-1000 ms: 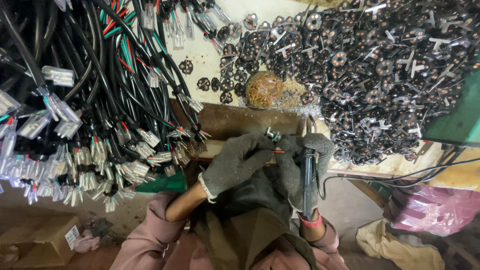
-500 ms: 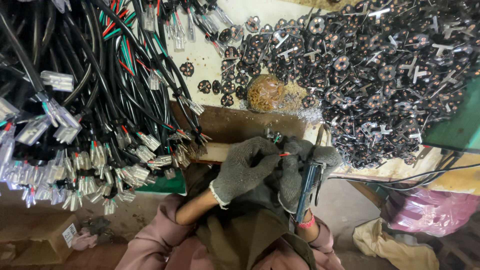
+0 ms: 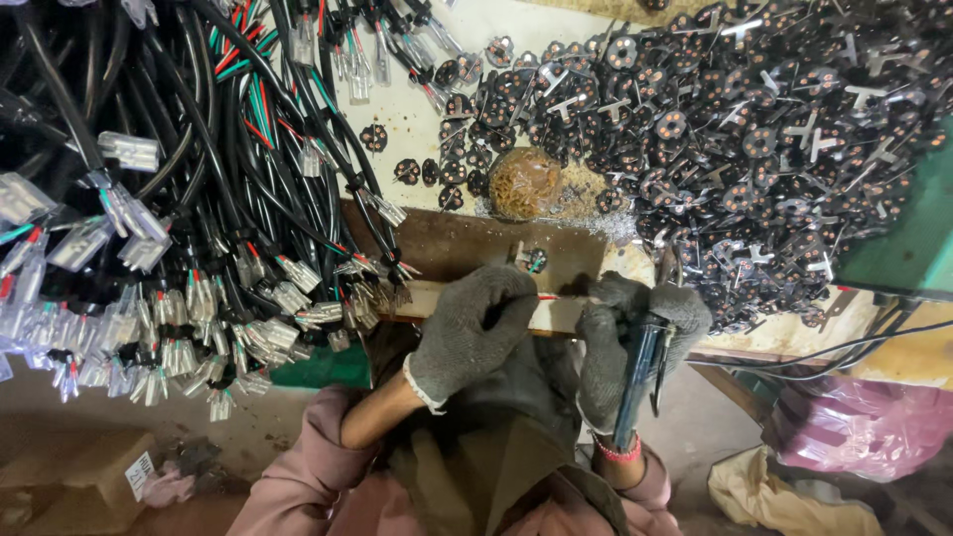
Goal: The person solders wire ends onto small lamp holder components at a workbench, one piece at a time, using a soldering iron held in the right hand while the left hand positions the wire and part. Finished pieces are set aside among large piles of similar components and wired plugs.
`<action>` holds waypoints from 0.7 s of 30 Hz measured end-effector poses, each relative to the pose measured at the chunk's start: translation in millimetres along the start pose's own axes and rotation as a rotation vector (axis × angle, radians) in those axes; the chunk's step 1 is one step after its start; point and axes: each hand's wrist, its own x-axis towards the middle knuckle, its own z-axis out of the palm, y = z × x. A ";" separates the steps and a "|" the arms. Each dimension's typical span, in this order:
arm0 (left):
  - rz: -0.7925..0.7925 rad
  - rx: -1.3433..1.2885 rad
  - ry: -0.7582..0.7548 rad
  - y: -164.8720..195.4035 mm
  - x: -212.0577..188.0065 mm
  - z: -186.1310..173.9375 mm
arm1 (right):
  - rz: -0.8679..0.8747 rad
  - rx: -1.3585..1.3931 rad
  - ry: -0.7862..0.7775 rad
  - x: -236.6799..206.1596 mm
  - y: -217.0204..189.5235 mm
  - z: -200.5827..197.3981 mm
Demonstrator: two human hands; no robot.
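Both my hands wear grey knit gloves and work at the front edge of a worn wooden bench (image 3: 447,243). My left hand (image 3: 475,328) pinches a thin red wire (image 3: 548,297) that runs toward my right hand. My right hand (image 3: 635,342) grips a dark-handled tool (image 3: 635,382) whose handle points down toward me. A small black round plug insert (image 3: 534,260) with metal pins sits on the bench just above my fingers.
A thick bundle of black cables with clear connectors (image 3: 169,228) hangs over the left. A large heap of black plug inserts (image 3: 735,129) covers the right of the table. A brownish ball (image 3: 524,184) lies mid-table. A green machine part (image 3: 898,248) and pink bag (image 3: 864,427) sit right.
My left hand has shifted right and closed in on my right hand, and the two now meet over the red wire. The tool in my right hand stays gripped.
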 end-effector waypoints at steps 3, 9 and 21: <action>0.060 0.043 -0.029 0.1 0.6 -1.5 | -0.159 0.039 -0.057 4.7 -8.0 0.2; -0.264 -0.387 -0.053 -9.1 -12.9 13.6 | 0.375 -0.034 -0.139 -5.9 -6.3 0.9; 0.307 0.332 0.301 38.7 23.3 -28.6 | -0.317 -0.232 -0.061 14.0 -11.0 2.9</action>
